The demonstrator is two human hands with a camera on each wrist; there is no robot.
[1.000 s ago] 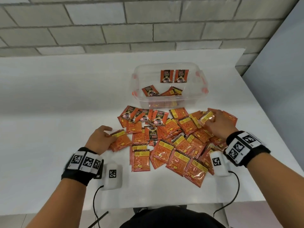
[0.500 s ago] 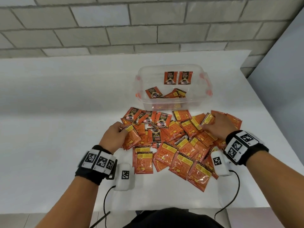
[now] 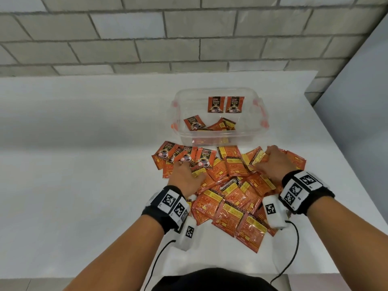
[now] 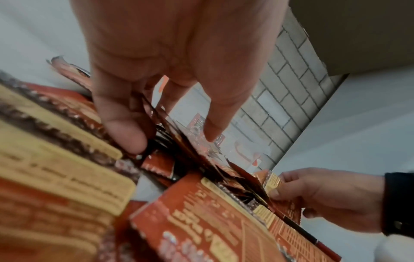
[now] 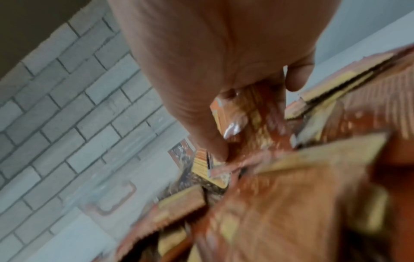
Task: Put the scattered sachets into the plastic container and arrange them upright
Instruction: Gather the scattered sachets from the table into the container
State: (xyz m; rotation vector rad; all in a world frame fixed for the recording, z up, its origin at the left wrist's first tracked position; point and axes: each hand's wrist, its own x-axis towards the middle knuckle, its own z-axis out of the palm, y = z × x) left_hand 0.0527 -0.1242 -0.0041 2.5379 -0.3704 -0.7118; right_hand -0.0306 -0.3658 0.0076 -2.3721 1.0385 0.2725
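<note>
Several orange sachets (image 3: 230, 198) lie scattered in a pile on the white table, just in front of the clear plastic container (image 3: 241, 138). Inside it, two sachets (image 3: 225, 104) stand upright against the far wall and a few more (image 3: 194, 123) lie flat. My left hand (image 3: 184, 174) is on the pile's left part; in the left wrist view its thumb (image 4: 127, 127) and fingers pinch sachets edge-on. My right hand (image 3: 267, 159) is at the pile's far right and pinches a sachet (image 3: 259, 158), seen close in the right wrist view (image 5: 251, 120).
The table's right edge (image 3: 344, 164) runs close beside the pile and container. A grey brick wall (image 3: 189, 38) stands behind the table. Bare white tabletop (image 3: 73, 164) stretches to the left. Cables hang from both wrist cameras at the near edge.
My left hand has moved from the pile's left edge rightward and forward into the pile, carrying its sachet. My right hand has stayed at the far right, still pinching a sachet.
</note>
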